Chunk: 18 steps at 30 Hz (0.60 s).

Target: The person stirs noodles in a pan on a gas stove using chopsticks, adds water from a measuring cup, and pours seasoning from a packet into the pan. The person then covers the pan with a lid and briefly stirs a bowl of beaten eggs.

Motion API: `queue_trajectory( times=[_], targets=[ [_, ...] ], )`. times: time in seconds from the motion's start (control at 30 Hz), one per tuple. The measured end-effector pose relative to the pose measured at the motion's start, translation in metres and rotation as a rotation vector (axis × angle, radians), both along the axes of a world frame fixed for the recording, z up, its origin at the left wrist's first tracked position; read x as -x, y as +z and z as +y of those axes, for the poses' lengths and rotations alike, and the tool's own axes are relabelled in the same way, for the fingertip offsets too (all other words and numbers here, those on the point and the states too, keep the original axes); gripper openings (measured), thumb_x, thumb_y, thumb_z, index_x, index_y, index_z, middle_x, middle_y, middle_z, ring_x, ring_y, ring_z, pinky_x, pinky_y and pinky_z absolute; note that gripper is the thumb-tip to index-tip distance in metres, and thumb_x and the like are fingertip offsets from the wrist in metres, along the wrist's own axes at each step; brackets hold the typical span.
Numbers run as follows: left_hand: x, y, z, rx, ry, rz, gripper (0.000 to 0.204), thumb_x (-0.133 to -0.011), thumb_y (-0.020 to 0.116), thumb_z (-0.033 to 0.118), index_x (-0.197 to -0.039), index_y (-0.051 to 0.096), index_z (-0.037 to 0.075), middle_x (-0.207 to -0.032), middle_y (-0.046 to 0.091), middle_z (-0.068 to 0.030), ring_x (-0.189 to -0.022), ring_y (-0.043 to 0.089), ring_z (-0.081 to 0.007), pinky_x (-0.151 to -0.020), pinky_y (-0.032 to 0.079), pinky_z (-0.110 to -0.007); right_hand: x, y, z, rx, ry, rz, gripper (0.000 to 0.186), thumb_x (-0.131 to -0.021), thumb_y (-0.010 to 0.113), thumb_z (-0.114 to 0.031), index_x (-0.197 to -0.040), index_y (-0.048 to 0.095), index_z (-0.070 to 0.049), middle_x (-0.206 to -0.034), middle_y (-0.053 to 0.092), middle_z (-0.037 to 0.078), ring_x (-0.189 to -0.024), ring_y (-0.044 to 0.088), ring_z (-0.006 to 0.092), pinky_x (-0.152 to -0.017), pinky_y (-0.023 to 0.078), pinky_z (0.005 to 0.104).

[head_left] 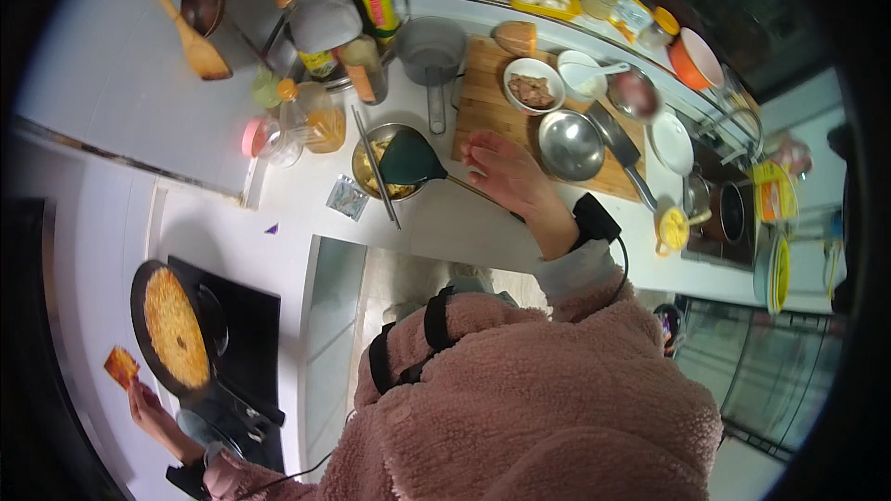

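Observation:
At the lower left my left hand [151, 416] pinches a small square orange-red packet [122, 366] by its edge, beside the frying pan [141, 334]. A flat golden pancake-like food [176, 329] with a small dark spot fills most of the pan. Over the counter my right hand [509, 176] is held with its fingers apart and nothing in them. A dark green spatula [411, 160] rests across a metal bowl [359, 160] of yellowish food, and its handle runs just below this hand. Grey chopsticks [375, 167] also lie over the bowl.
The pan stands on a black cooktop [255, 325]. Beside the bowl is a silvery sachet [347, 198]. A cutting board [478, 83] carries a bowl of meat [532, 86], a steel bowl [572, 146] and a knife [614, 141]. Bottles [363, 70] and a grey saucepan [431, 48] stand behind.

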<state>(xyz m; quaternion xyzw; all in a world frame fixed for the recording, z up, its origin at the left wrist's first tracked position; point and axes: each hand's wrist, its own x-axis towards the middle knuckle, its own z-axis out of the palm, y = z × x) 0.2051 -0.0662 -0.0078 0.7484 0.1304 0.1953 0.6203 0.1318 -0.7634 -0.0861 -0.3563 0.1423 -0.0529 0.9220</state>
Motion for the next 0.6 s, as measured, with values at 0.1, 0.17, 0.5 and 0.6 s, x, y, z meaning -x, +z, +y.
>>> queue_trajectory(
  times=[0.1,0.17,0.5,0.6],
  targets=[
    [0.024,0.0,-0.032,0.058,-0.008,-0.008,0.017,-0.089,0.059,0.011,-0.1,0.065,-0.001,-0.081,0.063,-0.0016,-0.067,0.053,-0.0035,-0.055,0.038,-0.013,-0.003,-0.016,-0.022,0.113,0.13,0.05,0.016,-0.088,0.062,-0.015,-0.077,0.052,-0.009,-0.067,0.052,0.001,-0.061,0.049,0.0103,-0.057,0.038,0.0223],
    [0.04,0.003,-0.061,0.071,0.07,0.018,0.015,-0.089,0.059,0.011,-0.096,0.065,-0.001,-0.078,0.062,-0.0011,-0.064,0.051,-0.0033,-0.053,0.036,-0.015,-0.006,-0.02,-0.034,-0.063,0.338,-0.15,0.018,-0.09,0.059,-0.016,-0.077,0.052,-0.007,-0.065,0.052,0.002,-0.057,0.047,0.0109,-0.053,0.037,0.0225],
    [0.101,0.015,-0.133,0.06,0.083,0.014,0.013,-0.09,0.057,0.014,-0.089,0.064,0.003,-0.069,0.052,0.0037,-0.06,0.044,-0.0026,-0.053,0.032,-0.017,-0.007,-0.06,-0.004,0.0,0.24,-0.015,0.017,-0.079,0.041,0.001,-0.066,0.043,-0.01,-0.053,0.038,-0.002,-0.042,0.033,0.0076,-0.036,0.025,0.0247],
    [0.101,0.019,-0.146,0.111,0.248,0.05,0.02,-0.09,0.057,0.014,-0.1,0.063,-0.002,-0.08,0.058,-0.0003,-0.069,0.049,-0.0059,-0.06,0.04,-0.018,0.002,-0.071,0.004,-0.362,0.473,0.162,0.012,-0.077,0.045,-0.007,-0.068,0.041,-0.014,-0.051,0.03,-0.005,-0.04,0.026,0.0078,-0.035,0.02,0.0255]
  ],
)
